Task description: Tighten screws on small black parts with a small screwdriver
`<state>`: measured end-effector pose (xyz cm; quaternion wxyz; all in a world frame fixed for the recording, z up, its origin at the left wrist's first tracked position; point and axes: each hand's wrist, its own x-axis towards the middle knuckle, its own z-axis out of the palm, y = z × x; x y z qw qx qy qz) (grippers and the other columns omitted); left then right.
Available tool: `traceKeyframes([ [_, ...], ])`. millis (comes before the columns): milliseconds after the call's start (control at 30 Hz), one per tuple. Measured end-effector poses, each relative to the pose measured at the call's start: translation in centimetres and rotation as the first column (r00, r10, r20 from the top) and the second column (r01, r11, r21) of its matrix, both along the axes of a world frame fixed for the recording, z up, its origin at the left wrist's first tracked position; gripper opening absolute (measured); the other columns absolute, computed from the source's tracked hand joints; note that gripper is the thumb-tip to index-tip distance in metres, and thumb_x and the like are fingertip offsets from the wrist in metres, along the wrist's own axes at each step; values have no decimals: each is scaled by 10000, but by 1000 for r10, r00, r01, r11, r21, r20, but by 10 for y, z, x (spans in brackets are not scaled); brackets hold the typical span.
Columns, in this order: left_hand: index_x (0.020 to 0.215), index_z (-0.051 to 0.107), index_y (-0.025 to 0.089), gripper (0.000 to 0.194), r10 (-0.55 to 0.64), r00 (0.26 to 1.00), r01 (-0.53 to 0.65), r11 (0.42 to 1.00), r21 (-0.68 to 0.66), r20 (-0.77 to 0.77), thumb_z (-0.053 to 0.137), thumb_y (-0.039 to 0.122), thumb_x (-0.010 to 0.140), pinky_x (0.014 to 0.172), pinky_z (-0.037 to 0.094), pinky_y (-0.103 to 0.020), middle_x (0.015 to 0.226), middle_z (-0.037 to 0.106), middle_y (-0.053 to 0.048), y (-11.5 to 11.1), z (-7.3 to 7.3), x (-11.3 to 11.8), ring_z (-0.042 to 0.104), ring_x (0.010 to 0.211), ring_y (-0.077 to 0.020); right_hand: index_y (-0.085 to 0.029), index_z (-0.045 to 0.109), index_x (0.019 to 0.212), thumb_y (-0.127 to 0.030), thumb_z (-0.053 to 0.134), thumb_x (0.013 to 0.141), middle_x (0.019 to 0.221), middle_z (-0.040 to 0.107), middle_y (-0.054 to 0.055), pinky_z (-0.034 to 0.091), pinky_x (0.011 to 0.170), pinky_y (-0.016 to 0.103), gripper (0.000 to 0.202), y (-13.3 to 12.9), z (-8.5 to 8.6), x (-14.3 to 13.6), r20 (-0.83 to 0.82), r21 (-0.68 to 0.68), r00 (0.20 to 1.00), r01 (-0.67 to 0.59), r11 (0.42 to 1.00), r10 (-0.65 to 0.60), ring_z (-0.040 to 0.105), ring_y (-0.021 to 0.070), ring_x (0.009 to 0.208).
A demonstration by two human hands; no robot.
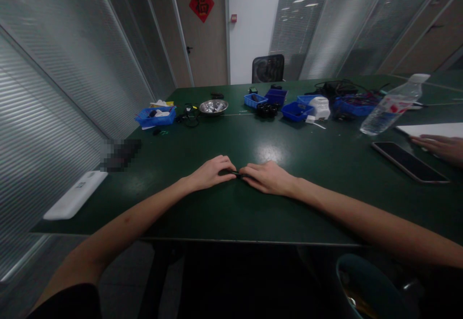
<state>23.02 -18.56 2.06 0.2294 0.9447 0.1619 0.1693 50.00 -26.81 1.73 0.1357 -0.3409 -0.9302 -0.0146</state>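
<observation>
Both hands meet at the middle of the dark green table [231,217], near its front edge. A small thin black object [237,174] lies between their fingertips, just above or on the tabletop. My left hand [213,172] pinches its left end between thumb and fingers. From the right, my right hand [268,176] closes its fingers on the other end, palm down and low over the table. Most of the object is covered by the fingers, so its exact kind cannot be made out.
Blue trays [157,116], a metal bowl [213,107] and cables stand farther back. On the right are a water bottle [394,104], a phone [408,161] and another person's hand [441,147]. A white object [76,196] lies left; a bin [372,280] stands below right.
</observation>
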Motion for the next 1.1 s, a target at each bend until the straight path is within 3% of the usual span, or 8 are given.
traceKeyframes([
  [1100, 1148, 693, 200, 269, -7, 1000, 7, 1000, 29, 12, 617, 433, 1038, 929, 484, -376, 1114, 636, -82, 2, -4, 2, 590, 1060, -236, -180, 534, 1356, -371, 394, 1123, 1127, 710, 92, 342, 602, 287, 332, -2, -4, 1, -8, 42, 988, 153, 987, -152, 636, 162, 738],
])
